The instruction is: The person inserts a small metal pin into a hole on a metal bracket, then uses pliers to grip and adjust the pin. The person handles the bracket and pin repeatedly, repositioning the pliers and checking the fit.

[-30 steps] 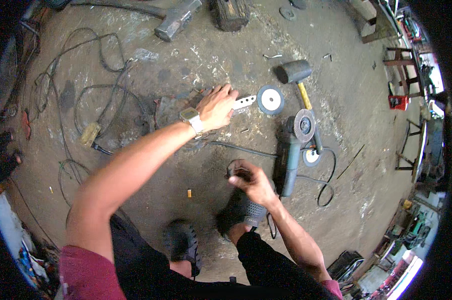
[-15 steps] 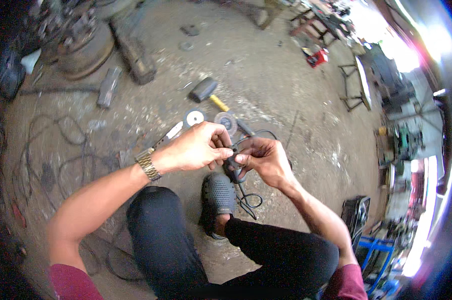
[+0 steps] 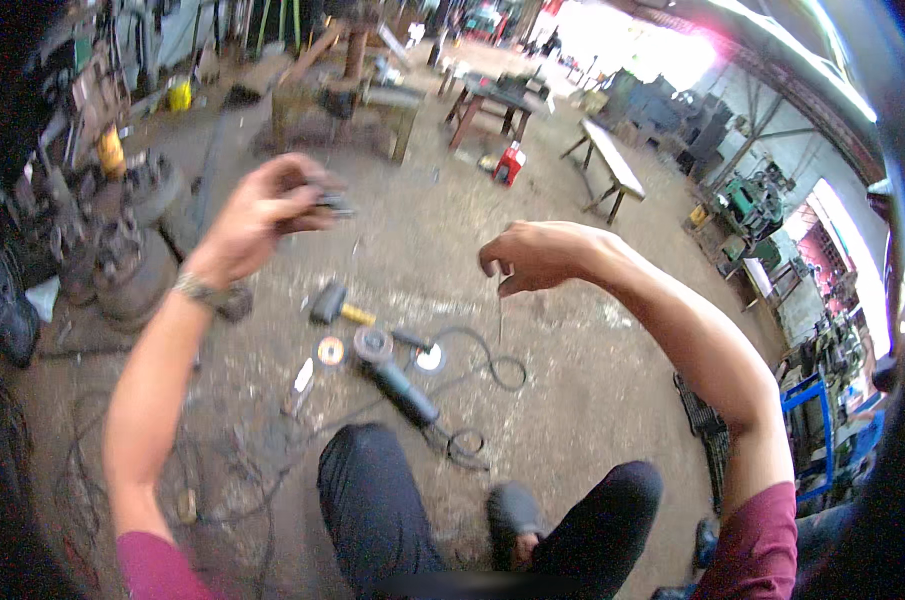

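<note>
My left hand (image 3: 277, 205) is raised at the far left, closed on a small dark metal piece (image 3: 332, 203). Motion blurs that piece, so its exact kind does not show. Out to the right hangs my right hand (image 3: 537, 258), its fingers bent downward and apart, with nothing visible in them. A thin dark line below its fingertips may be a mark on the floor. Between and below both hands lies an angle grinder (image 3: 404, 393) with a disc (image 3: 373, 345) at its head. Near it are an orange-centred disc (image 3: 331, 350) and a white disc (image 3: 429, 357).
A black-headed mallet (image 3: 327, 302) with a yellow handle lies beyond the grinder. The cord (image 3: 507, 372) loops over the floor. Heavy metal parts (image 3: 132, 265) crowd the left. Farther off stand a red jack (image 3: 510, 163), a bench (image 3: 614, 160) and a work table (image 3: 487, 100).
My hands have come apart from close together: the left went up and left with the small piece, the right moved outward. My view has tilted up, bringing the grinder into plain sight.
</note>
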The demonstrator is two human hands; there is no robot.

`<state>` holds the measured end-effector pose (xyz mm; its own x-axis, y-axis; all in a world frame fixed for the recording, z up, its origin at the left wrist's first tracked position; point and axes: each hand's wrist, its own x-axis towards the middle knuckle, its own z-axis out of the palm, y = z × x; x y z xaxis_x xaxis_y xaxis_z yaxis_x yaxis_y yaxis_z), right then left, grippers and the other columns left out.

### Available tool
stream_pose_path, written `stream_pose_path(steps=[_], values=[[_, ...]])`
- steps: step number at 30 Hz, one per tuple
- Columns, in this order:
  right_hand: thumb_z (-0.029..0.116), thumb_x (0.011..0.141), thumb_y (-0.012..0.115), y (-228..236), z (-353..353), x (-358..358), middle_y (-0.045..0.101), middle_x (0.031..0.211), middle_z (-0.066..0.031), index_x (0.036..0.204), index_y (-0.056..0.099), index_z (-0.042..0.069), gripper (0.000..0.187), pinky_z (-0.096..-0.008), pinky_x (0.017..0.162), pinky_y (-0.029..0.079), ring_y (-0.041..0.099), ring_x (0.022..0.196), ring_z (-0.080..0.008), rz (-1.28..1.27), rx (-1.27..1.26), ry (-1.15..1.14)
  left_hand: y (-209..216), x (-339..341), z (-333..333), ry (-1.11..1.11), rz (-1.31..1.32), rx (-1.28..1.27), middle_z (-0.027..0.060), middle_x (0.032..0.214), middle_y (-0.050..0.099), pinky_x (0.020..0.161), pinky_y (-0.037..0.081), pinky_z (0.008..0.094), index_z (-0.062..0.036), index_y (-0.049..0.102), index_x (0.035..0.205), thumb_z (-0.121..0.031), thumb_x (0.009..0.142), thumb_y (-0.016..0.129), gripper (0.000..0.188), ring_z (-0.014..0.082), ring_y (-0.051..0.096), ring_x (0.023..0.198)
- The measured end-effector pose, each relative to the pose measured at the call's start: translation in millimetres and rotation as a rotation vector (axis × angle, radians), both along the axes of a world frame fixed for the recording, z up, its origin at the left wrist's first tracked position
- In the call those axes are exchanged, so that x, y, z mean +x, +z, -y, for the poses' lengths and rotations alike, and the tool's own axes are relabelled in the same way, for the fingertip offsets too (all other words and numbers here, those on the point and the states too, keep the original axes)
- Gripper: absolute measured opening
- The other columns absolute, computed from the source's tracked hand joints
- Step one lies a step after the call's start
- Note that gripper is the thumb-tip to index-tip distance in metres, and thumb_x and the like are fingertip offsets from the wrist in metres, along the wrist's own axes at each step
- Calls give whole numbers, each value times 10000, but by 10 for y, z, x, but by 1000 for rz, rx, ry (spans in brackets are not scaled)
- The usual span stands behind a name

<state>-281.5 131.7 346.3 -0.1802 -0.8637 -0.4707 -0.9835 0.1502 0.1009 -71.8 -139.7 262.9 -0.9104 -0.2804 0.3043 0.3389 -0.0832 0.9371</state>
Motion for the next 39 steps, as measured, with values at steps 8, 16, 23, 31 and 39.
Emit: stream_pose_path(steps=[8,16,23,31,39], values=[[248,879,694,219,245,-562,711,1018,-210,1088,653,-7,333,-443,847,541,684,980,-366,73,-697,298,711,933,1051,408,-146,165,45,1071,661,896,501,283,-19,619,1167,-205,1008,586,246,141,623,956],[327,848,733,-2206,-150,-918,731,977,-192,1031,705,16,362,-480,778,546,702,910,-360,257,123,224,-337,68,94,409,177,-141,114,1263,618,873,542,296,-8,512,1348,-27,934,609,426,185,655,984],[324,818,732,-3694,-455,-1508,733,967,-187,1030,711,5,384,-491,741,530,700,898,-350,439,185,188,-600,-495,-536,464,380,-192,149,1271,552,878,561,338,-41,375,1440,-26,876,692,647,221,669,969],[392,856,714,-4083,-423,-1719,687,1185,-181,1215,657,59,493,-488,916,512,634,1127,-382,502,318,140,-694,-418,-960,496,637,-92,143,1138,554,827,589,370,-47,380,1397,97,832,649,642,262,691,921],[376,862,682,-4485,-218,-1226,704,1097,-221,1066,718,18,413,-474,888,522,671,1046,-368,609,308,257,379,-190,-1289,645,898,-262,111,1013,616,760,592,324,7,535,1241,144,785,630,485,228,702,857]])
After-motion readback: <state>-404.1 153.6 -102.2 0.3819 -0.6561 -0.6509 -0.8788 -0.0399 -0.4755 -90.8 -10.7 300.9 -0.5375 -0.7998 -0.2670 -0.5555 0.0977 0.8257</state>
